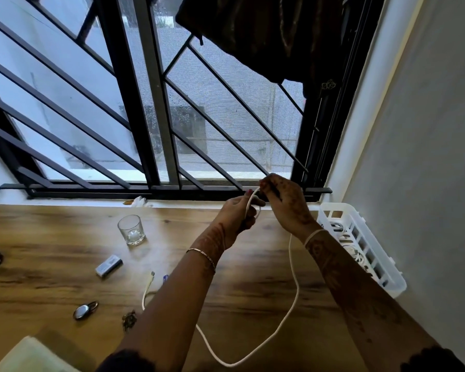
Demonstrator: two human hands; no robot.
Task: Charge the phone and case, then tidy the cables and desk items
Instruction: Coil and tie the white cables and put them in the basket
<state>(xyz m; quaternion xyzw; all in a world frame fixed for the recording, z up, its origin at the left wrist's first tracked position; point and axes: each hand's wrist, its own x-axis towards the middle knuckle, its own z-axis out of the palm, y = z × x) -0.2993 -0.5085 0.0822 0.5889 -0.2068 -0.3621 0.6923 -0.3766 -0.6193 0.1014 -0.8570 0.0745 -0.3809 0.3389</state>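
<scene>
The left hand (236, 214) and right hand (285, 204) each pinch the thin white charging cable (295, 287), seemingly limp, light, best looped from this held end

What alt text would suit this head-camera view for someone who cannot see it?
Above a brown wooden desk, a person's left hand and right hand pinch a long white cable bent into a small loop. A clear drinking glass stands at left, a white slotted plastic basket at right.
</scene>
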